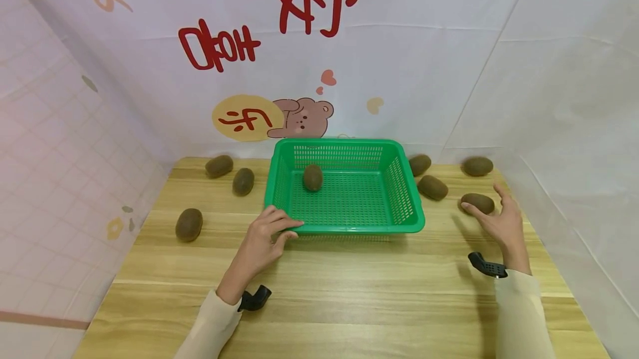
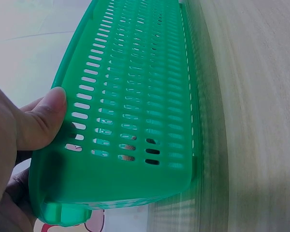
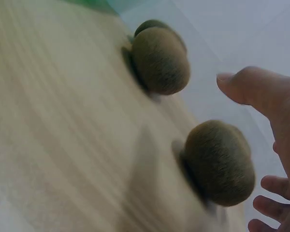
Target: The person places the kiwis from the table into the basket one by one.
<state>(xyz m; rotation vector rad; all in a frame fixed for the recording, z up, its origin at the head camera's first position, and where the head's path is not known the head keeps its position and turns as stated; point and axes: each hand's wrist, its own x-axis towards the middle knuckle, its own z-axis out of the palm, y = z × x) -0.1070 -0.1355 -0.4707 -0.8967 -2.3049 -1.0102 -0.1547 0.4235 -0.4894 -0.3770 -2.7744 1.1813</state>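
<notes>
My left hand (image 1: 264, 234) pinches the front left rim of a green plastic basket (image 1: 349, 229). In the left wrist view its thumb (image 2: 50, 113) lies against the basket's slotted outer wall (image 2: 135, 96), the fingers behind the rim. One brown kiwi (image 1: 313, 178) is inside the basket, toward the left. At the right, my right hand (image 1: 505, 227) hovers over a kiwi (image 1: 478, 203) near the table's right edge, thumb and fingers spread. The right wrist view shows that kiwi (image 3: 220, 164) beside the hand, with a gap between it and the thumb (image 3: 246, 87).
Left of the basket lie three kiwis, the nearest one (image 1: 189, 224) apart from the others. Two kiwis (image 1: 432, 187) lie close by its right side, and another (image 1: 477, 166) at the back right corner. A white printed cloth (image 1: 399, 54) rises behind the wooden table (image 1: 374, 298).
</notes>
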